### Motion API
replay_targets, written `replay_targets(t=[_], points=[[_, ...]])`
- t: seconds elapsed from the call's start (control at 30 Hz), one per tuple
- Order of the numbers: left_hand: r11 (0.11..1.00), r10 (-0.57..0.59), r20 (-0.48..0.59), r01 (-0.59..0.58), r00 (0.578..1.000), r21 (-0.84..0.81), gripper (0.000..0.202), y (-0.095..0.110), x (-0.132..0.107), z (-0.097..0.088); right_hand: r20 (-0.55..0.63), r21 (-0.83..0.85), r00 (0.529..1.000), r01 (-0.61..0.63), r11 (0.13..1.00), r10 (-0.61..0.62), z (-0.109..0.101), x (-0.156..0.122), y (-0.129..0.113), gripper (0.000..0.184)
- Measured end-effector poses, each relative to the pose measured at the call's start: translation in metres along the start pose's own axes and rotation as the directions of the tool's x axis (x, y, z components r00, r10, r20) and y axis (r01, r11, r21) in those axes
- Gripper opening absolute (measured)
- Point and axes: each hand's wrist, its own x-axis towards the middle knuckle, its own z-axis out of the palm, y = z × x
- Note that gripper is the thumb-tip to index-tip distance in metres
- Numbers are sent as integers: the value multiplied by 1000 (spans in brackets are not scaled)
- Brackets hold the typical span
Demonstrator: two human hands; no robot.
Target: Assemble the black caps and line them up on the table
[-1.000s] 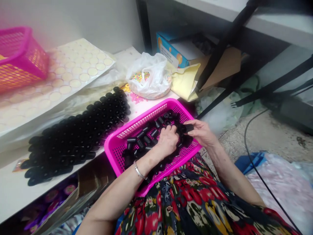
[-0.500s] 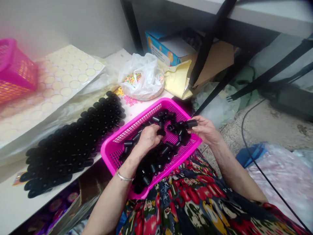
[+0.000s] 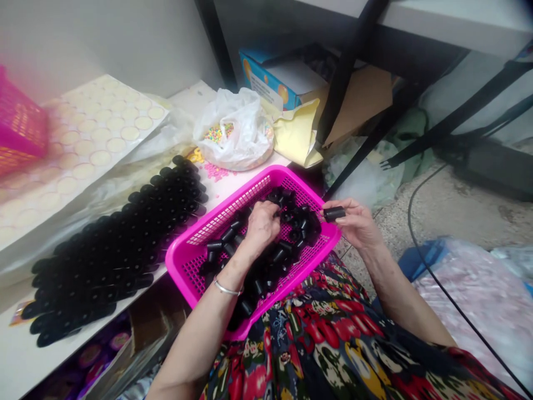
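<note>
A pink plastic basket (image 3: 195,239) rests against my lap, with many short black plastic cylinders (image 3: 280,254) lying loose in it. My left hand (image 3: 264,223) reaches into the basket among the pieces. Its fingers are curled closed, and what they hold is hidden beneath them. Over the basket's right rim, my right hand (image 3: 357,222) pinches one black plastic cylinder (image 3: 334,213) between thumb and fingers, with its length pointing left. Left of the basket, closely packed rows of black round-ended pieces (image 3: 120,244) lie on the white table.
A white plastic bag (image 3: 239,139) of small colourful beads sits beyond the basket, beside yellow paper (image 3: 295,133). Sheets of round stickers (image 3: 100,133) and another pink basket (image 3: 20,128) are at left. Black table legs (image 3: 358,150) slant down at right, and a cable (image 3: 441,283) crosses there.
My left hand has shifted slightly right and up inside the basket. My right hand has moved a little right, drawing its black cylinder away from the pile. The view has shifted slightly.
</note>
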Motion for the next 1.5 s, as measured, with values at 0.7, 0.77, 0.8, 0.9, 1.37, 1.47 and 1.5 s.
replay_targets(t=[0.7, 0.77, 0.8, 0.9, 1.37, 1.47, 1.5], points=[[994, -9, 32, 6, 999, 113, 17, 60, 11, 38, -92, -61, 995, 22, 998, -28, 7, -5, 6, 34], [997, -13, 57, 9, 998, 81, 11, 59, 16, 39, -102, -55, 995, 4, 998, -10, 10, -3, 9, 33], [999, -13, 55, 11, 998, 45, 8, 57, 18, 39, -110, -58, 994, 5, 998, -11, 12, -2, 10, 31], [983, -7, 19, 10, 1000, -182, 9, 52, 18, 38, -148, -95, 988, 36, 995, -50, 14, -1, 13, 31], [795, 98, 23, -64, 995, -603, 11, 46, -1, -1, 28, -462, 983, 172, 870, -180, 25, -3, 11, 33], [799, 120, 30, -79, 992, -596, 11, 45, -1, -7, 4, -452, 979, 183, 873, -203, 29, -3, 9, 33], [801, 110, 28, -72, 993, -595, 12, 45, -1, -8, -9, -439, 978, 185, 879, -210, 31, -2, 9, 33]])
